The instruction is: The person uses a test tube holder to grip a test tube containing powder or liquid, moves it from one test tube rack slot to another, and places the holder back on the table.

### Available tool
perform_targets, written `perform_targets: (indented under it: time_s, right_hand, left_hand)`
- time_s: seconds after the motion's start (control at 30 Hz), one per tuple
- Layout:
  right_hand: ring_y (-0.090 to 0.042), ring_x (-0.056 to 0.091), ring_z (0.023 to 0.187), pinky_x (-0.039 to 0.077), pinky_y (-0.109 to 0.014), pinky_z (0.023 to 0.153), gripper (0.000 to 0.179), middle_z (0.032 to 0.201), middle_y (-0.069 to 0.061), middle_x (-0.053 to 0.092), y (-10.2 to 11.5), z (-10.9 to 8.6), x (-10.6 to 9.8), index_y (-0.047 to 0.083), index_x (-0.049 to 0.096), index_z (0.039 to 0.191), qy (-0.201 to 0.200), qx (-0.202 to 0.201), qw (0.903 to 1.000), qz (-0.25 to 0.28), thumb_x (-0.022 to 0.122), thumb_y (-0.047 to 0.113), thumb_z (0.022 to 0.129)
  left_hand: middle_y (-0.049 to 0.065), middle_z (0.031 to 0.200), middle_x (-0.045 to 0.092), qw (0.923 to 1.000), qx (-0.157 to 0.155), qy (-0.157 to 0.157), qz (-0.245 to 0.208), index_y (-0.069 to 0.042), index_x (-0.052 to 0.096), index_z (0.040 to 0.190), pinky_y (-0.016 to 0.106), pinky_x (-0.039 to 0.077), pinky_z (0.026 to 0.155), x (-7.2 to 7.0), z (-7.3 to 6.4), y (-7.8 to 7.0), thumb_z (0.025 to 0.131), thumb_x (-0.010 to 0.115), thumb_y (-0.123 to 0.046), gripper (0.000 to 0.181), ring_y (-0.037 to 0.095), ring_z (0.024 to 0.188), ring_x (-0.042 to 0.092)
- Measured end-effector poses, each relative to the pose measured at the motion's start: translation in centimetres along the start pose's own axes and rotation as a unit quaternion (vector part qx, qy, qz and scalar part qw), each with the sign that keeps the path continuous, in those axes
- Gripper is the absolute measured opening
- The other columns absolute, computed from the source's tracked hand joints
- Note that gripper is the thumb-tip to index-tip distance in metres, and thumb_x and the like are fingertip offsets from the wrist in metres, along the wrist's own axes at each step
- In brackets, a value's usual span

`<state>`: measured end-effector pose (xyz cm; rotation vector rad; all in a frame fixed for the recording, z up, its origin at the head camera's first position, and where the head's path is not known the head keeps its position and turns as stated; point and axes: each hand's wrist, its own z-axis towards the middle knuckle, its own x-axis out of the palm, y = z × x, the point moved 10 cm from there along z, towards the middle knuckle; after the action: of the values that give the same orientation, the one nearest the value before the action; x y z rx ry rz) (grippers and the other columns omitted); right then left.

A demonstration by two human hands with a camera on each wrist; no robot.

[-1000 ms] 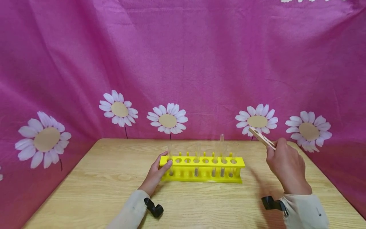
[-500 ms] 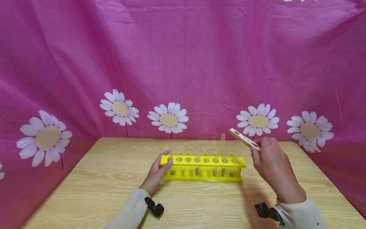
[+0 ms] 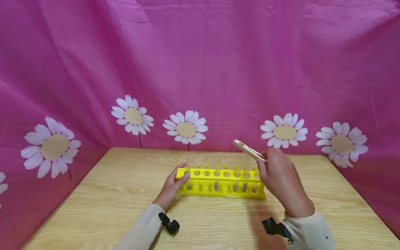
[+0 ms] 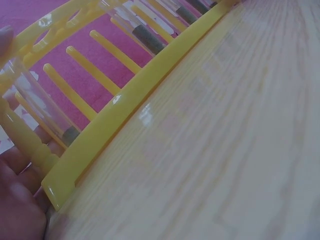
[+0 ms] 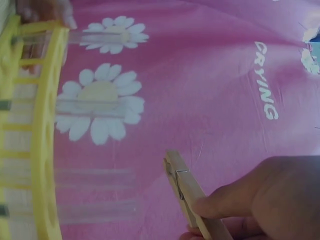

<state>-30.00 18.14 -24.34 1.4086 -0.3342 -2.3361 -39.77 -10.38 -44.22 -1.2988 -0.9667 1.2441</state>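
Note:
A yellow test tube rack point(image 3: 206, 178) stands on the wooden table, with several clear test tubes upright in its holes. Dark grey stuff lies at the bottom of the tubes, as in one point(image 4: 149, 40) in the left wrist view. My left hand point(image 3: 171, 188) grips the rack's left end, thumb on the top bar beside the leftmost tube point(image 3: 188, 184). My right hand point(image 3: 282, 180) pinches a wooden test tube clamp point(image 3: 248, 149) with a metal spring. Nothing is in the clamp's tip, which points left and up, overlapping the right-hand tubes in the head view.
The table point(image 3: 125, 208) has its far edge against a pink cloth point(image 3: 218, 69) printed with large white daisies. Cloth also hangs along both sides. Yellow pegs point(image 4: 92, 65) stand along the back of the rack.
My right hand has carried the clamp leftward, from right of the rack to over its right end. My left hand keeps its grip on the rack, which stays in place.

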Motion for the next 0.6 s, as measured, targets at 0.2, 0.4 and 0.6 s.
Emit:
perform_targets:
  time_s: [0.2, 0.4, 0.6]
  right_hand:
    - [-0.024, 0.046, 0.064, 0.041, -0.031, 0.051, 0.018, 0.082, -0.012, 0.054, 1.1, 0.4, 0.9, -0.003, 0.061, 0.099, 0.012, 0.018, 0.9997, 0.015, 0.065, 0.010, 0.089]
    - [-0.020, 0.046, 0.058, 0.041, -0.029, 0.046, 0.020, 0.078, -0.011, 0.054, 1.5, 0.2, 1.9, -0.004, 0.062, 0.100, 0.025, 0.028, 0.9991, 0.023, 0.066, 0.012, 0.089]
    - [-0.019, 0.047, 0.059, 0.041, -0.029, 0.050, 0.020, 0.080, -0.010, 0.057, 2.4, 0.2, 2.7, -0.004, 0.064, 0.099, 0.007, -0.016, 0.9994, 0.030, 0.070, 0.011, 0.087]
  left_hand:
    - [0.003, 0.150, 0.038, 1.0000, 0.002, -0.004, -0.003, -0.031, 0.042, 0.144, 0.048, 0.029, 0.111, 0.0, 0.1, 0.0, 0.091, 0.061, -0.048, 0.058, 0.025, 0.128, 0.043]
    - [0.004, 0.151, 0.036, 0.9999, 0.006, 0.012, -0.007, -0.028, 0.040, 0.145, 0.048, 0.030, 0.110, 0.6, -0.1, 0.1, 0.093, 0.060, -0.046, 0.059, 0.024, 0.128, 0.043]
    - [0.001, 0.149, 0.039, 0.9999, 0.011, 0.001, -0.001, -0.033, 0.042, 0.143, 0.046, 0.032, 0.109, 0.0, -0.1, -0.2, 0.092, 0.060, -0.050, 0.057, 0.023, 0.125, 0.046]
